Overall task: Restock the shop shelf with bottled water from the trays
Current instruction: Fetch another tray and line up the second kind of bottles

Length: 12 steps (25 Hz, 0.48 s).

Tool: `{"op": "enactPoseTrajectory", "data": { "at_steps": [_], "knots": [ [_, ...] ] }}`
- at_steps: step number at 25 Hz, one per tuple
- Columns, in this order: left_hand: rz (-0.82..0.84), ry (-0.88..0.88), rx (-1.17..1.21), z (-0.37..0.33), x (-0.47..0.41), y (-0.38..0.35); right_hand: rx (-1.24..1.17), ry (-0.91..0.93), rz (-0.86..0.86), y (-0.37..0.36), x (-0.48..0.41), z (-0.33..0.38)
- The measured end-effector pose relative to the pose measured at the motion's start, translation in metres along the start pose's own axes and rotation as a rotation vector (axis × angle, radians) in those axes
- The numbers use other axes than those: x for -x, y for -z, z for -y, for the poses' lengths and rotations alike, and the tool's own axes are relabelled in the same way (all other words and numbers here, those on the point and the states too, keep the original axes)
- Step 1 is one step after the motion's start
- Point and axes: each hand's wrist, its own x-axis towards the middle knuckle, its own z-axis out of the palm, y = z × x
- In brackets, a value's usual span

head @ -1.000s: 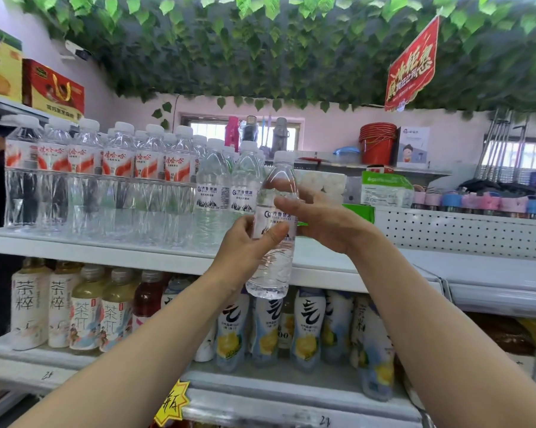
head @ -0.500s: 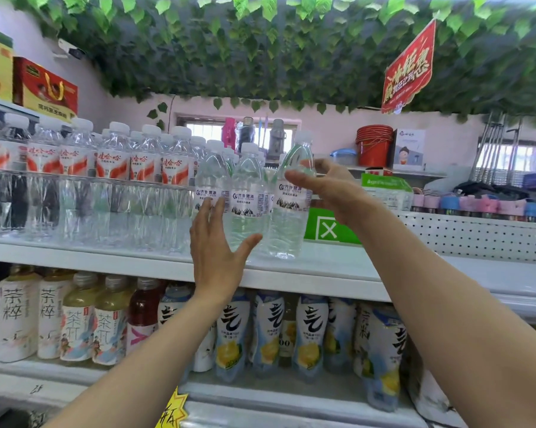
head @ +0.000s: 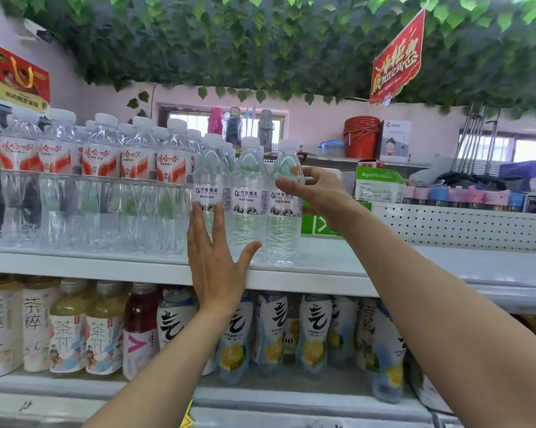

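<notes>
Down onto the shelf (head: pixel 384 273) comes the water bottle (head: pixel 283 230): half a second ago it leaned with its cap tipped to the right and its base just clear of the shelf, and now it stands upright on the shelf, at the right end of the front row and close to the shelf's front edge.

The right hand (head: pixel 320 196) grips the bottle at its shoulder, thumb across the front and fingers curled behind. The left hand (head: pixel 214 267) is open, its straight fingers laid flat against the lower half of the first of two matching bottles (head: pixel 248 211) that stand on the shelf just left of the new one, with its thumb spread toward the second.

The main risk is a topple. The bottle is tall and light-walled and sits near the shelf's lip, so a sideways tug as the right hand lets go could tip it off the front or knock it into its neighbour. A push from the left hand could likewise send the matching bottles into the red-label bottles (head: pixel 103 168) further left on the shelf.

A second ago both hands held the bottle in front of the shelf's edge. Since then the left hand has let go and moved to the row.
</notes>
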Motion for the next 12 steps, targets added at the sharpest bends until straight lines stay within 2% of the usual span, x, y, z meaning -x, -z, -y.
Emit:
{"op": "enactPoseTrajectory", "data": {
  "at_steps": [8, 12],
  "knots": [
    [0.030, -0.009, -0.015, 0.002, -0.001, -0.001, 0.047, -0.003, -0.056, -0.009, 0.008, -0.002],
    [0.107, 0.031, 0.017, -0.006, -0.001, 0.014, 0.103, -0.027, -0.077, -0.010, 0.024, 0.003]
  ]
}}
